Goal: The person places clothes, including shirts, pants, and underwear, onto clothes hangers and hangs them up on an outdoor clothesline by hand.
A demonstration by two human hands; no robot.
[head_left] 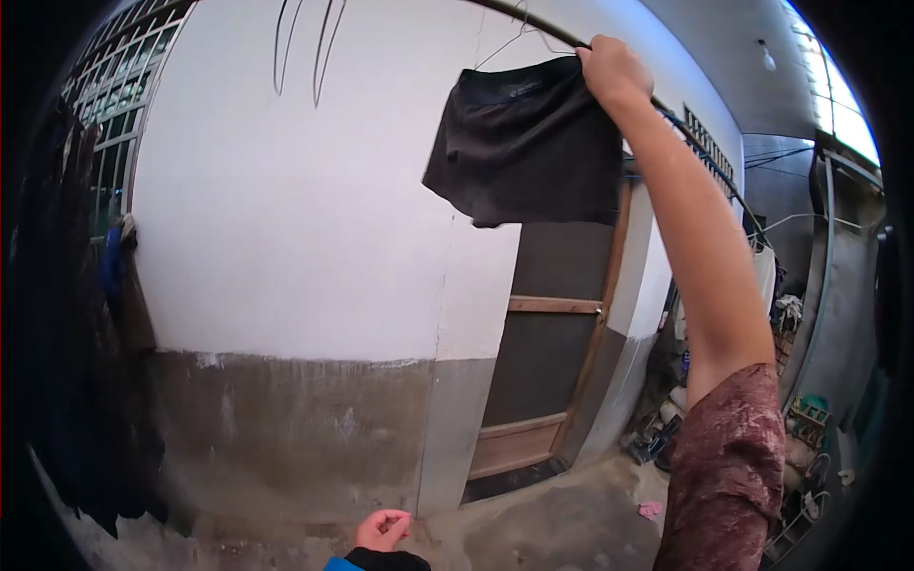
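Dark shorts (533, 143) with a black waistband hang from a thin wire hanger (502, 48) below a long pole (547, 30). My right hand (617, 74) is raised at the upper right, closed on the right corner of the waistband, close against the pole; its fingertips are partly hidden. Low at the bottom centre is my left hand (383, 530), fingers curled together with nothing visible in them, well below the shorts. A black cuff with blue beside it shows at that wrist, while a maroon sleeve covers my right upper arm.
Behind the shorts stand a white and grey wall (305, 238) and a wood-framed door (547, 366). Empty wire hangers (319, 57) hang at the upper left. Dark cloth (71, 381) fills the left edge. Clutter (800, 438) lines the right, and a pink item (649, 510) lies on the floor.
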